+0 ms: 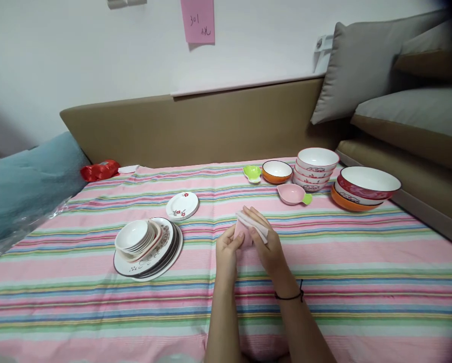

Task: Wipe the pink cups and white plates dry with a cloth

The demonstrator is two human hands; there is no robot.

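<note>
In front of me, above the striped cloth (324,262), both hands meet. My left hand (228,244) is closed on a small pink object (241,234), its thumb on the near face; the fingers cover too much to tell its kind. A folded white wiping cloth (262,231) is gripped in my right hand (269,247), which presses it against the pink object's upper side. Beyond the hands lies a pink fruit-shaped dish (291,193) with a green tip. A green dish (252,174) and an orange bowl (277,172) sit farther back.
To the left, small white bowls (132,235) are stacked on several plates (165,252); flowered saucers (182,205) lie behind. On the right stand nested bowls (317,159) and larger bowls (370,182). A red packet (100,171) rests at back left, cushions (411,116) at right.
</note>
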